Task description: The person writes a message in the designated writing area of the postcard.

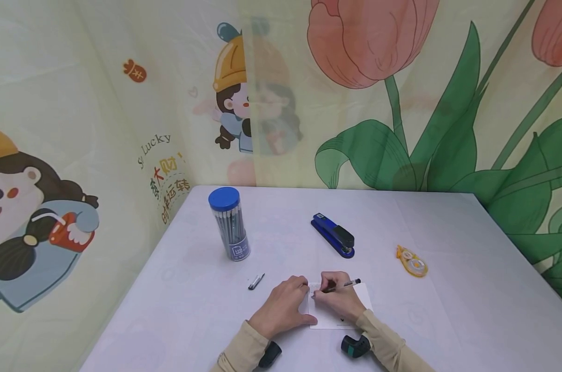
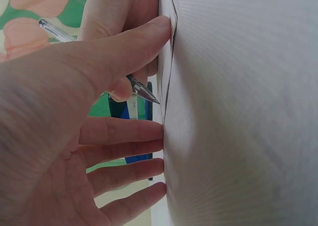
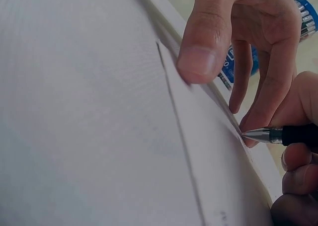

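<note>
My right hand (image 1: pixel 342 299) grips a gel pen (image 1: pixel 353 283) with a clear barrel and dark grip. In the right wrist view, the tip of the pen (image 3: pixel 266 135) meets the surface of a small white sheet of paper (image 1: pixel 327 321). My left hand (image 1: pixel 283 306) rests along the sheet's left edge. Its thumb presses the paper's near corner, and in the left wrist view the fingers (image 2: pixel 121 131) are straight and spread, fingertips touching the surface. A small pen cap (image 1: pixel 256 281) lies to the left of my left hand. Part of the paper is hidden under my right hand.
Behind the hands stands a blue-lidded tub of pencils (image 1: pixel 231 227) at the left. A blue and black stapler (image 1: pixel 333 235) lies in the middle, and an orange correction tape (image 1: pixel 412 262) at the right. All are on a white-covered table (image 1: pixel 169 320) against patterned curtains.
</note>
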A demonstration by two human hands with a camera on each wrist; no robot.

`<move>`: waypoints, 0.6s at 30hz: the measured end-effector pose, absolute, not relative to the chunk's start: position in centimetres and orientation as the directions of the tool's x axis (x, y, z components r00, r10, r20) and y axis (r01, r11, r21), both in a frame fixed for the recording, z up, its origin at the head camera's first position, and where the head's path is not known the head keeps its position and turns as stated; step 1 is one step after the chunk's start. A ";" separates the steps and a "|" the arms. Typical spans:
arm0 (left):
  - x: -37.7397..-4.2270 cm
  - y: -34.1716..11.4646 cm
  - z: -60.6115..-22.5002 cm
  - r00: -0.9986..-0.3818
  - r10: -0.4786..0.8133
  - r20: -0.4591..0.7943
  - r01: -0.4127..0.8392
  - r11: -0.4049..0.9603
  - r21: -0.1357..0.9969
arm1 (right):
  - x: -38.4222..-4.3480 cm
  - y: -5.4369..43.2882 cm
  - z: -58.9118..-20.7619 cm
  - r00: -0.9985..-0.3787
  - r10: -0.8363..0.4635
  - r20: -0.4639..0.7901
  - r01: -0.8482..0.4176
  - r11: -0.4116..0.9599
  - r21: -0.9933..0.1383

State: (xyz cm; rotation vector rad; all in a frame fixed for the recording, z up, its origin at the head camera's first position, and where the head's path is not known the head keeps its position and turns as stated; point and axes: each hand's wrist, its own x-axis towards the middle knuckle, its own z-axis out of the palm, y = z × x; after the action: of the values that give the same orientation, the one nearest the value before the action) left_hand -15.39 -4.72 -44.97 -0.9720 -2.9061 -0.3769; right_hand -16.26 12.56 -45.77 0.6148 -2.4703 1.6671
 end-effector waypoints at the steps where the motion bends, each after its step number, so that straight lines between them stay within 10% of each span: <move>1: -15.4 -4.7 -45.0 -0.801 0.585 0.127 0.598 0.773 0.213 | -16.3 12.6 -45.8 -0.915 -0.272 0.299 -0.379 0.318 -0.869; 18: -15.4 -4.7 -45.0 -0.807 0.578 0.121 0.590 0.778 0.216 | -16.1 12.4 -45.5 -0.929 -0.230 0.289 -0.355 0.333 -0.874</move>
State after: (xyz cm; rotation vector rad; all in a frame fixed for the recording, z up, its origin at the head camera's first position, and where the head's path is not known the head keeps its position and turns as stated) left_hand -15.41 -4.71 -44.96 -0.9588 -2.9170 -0.3789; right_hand -16.05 12.45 -45.52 0.5440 -2.4703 1.6642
